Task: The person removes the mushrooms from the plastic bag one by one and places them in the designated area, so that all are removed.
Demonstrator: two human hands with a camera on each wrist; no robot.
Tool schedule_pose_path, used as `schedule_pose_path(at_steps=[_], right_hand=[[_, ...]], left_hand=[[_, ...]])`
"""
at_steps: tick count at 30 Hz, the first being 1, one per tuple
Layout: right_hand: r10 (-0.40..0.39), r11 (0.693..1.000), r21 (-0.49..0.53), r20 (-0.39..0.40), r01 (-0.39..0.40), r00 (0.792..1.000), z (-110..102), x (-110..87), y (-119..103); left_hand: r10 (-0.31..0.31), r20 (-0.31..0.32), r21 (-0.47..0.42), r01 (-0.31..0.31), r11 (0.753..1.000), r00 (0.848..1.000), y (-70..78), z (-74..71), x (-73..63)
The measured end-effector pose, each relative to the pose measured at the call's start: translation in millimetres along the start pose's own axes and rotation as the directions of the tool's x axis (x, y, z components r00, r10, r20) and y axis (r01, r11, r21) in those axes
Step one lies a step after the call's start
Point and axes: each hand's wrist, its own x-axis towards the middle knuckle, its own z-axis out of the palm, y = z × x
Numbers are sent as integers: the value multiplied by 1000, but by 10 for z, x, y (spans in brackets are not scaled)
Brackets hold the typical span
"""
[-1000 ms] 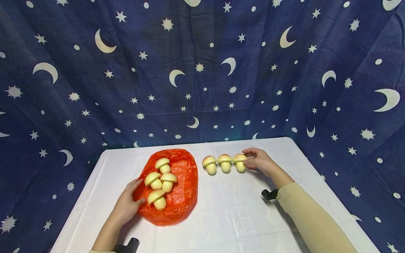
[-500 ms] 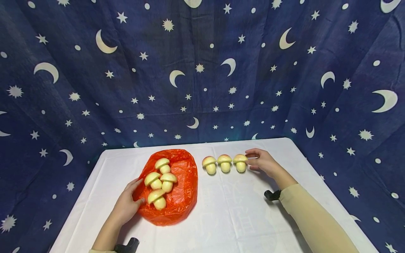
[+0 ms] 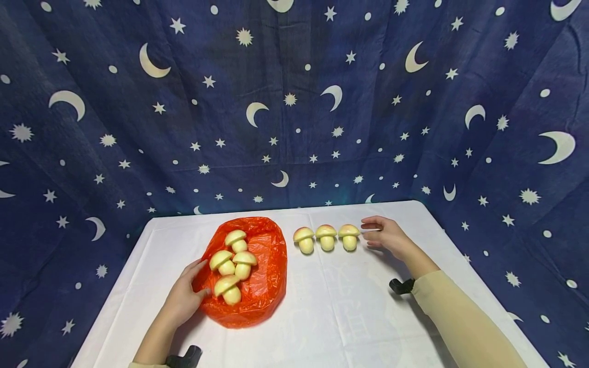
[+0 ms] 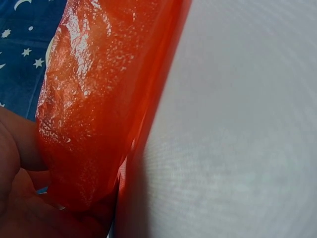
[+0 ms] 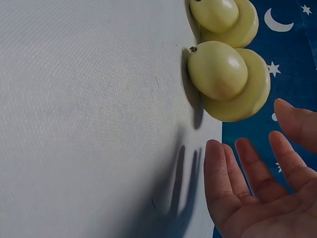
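Three pale-yellow toy mushrooms stand in a row on the white table: a left one [image 3: 304,240], a middle one [image 3: 326,237] and a right one [image 3: 349,237]. My right hand [image 3: 385,235] hovers just right of the row, fingers loosely extended and holding nothing; the right wrist view shows a gap between the fingertips and the nearest toy mushroom [image 5: 233,79]. A red plastic bag [image 3: 271,286], spread open like a bowl, contains several more toy mushrooms [image 3: 227,289]. My left hand [image 3: 184,295] grips its left rim; the bag [image 4: 94,99] partly hides the thumb and fingers in the left wrist view.
White cloth covers the table [image 3: 322,306]. Behind it and along both sides hangs a dark blue curtain [image 3: 294,133] with moons and stars. Dark wrist-worn devices sit at the left wrist [image 3: 185,357] and the right wrist [image 3: 401,286].
My right hand has let go of the right toy mushroom in the row and drawn back a little to the right. My left hand and the bag have stayed in place.
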Motion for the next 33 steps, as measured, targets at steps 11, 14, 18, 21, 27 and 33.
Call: schedule_pose_path(at_steps=[11, 14, 18, 21, 27, 33], right_hand=[[-67, 998, -1, 7, 67, 998, -57, -83, -21], [-83, 997, -5, 7, 83, 997, -56, -121, -44], [-108, 994, 3, 14, 108, 994, -44, -173, -78], [-121, 993, 14, 16, 121, 993, -25, -207, -106], [-144, 989, 34, 25, 143, 989, 42, -282, -192], [-162, 987, 24, 36, 161, 986, 118, -341, -274]], left_hand=[[18, -14, 9, -18, 1000, 1000, -13, 6, 3], [4, -4, 7, -4, 1000, 1000, -8, -2, 9], [-8, 5, 0, 8, 1000, 1000, -5, -7, 10], [-7, 2, -3, 7, 1000, 1000, 3, -8, 5], [-6, 0, 5, 6, 1000, 1000, 14, -11, 6], [-11, -3, 5, 11, 1000, 1000, 15, -10, 1]])
